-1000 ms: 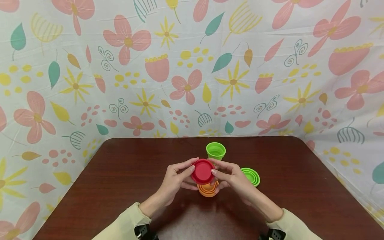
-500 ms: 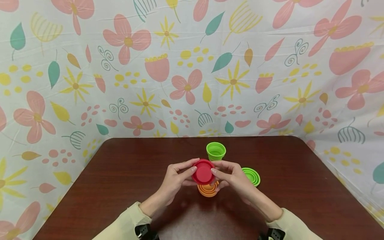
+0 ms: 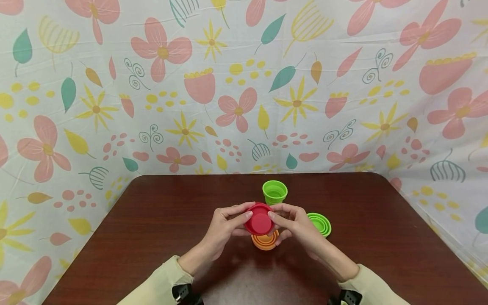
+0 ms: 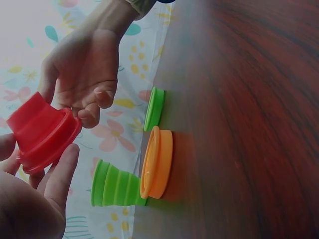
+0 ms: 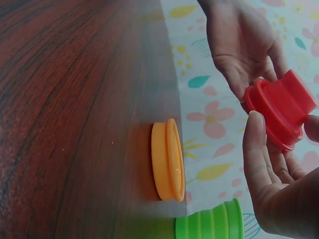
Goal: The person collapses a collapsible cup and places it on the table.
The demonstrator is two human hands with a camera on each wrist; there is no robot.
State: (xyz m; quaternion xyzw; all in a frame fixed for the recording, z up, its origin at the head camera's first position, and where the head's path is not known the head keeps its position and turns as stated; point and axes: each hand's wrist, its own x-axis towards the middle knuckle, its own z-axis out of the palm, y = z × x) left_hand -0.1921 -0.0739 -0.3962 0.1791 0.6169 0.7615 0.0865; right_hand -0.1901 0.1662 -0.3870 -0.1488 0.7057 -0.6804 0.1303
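Observation:
Both hands hold a red collapsible cup (image 3: pixel 260 221) just over the table, its flat base facing the head camera. In the left wrist view the red cup (image 4: pixel 44 132) is partly extended, with a stepped wall and a wide rim. My left hand (image 3: pixel 223 224) pinches its left side, thumb on the base side and fingers at the rim. On the opposite side my right hand (image 3: pixel 299 226) grips it likewise. Directly below, partly covered by the red cup, an orange collapsible cup (image 3: pixel 264 242) lies folded flat on the table.
An extended green collapsible cup (image 3: pixel 274 192) stands behind the hands on the dark wooden table (image 3: pixel 171 212). To the right, near the right wrist, lies a folded green cup (image 3: pixel 321 224). A flower-patterned cloth (image 3: pixel 236 144) hangs behind the table.
The red cup has shifted very slightly down and right in the head view, still between both hands. The left hand's lower fingers have drawn up a little behind it. The other cups stay put.

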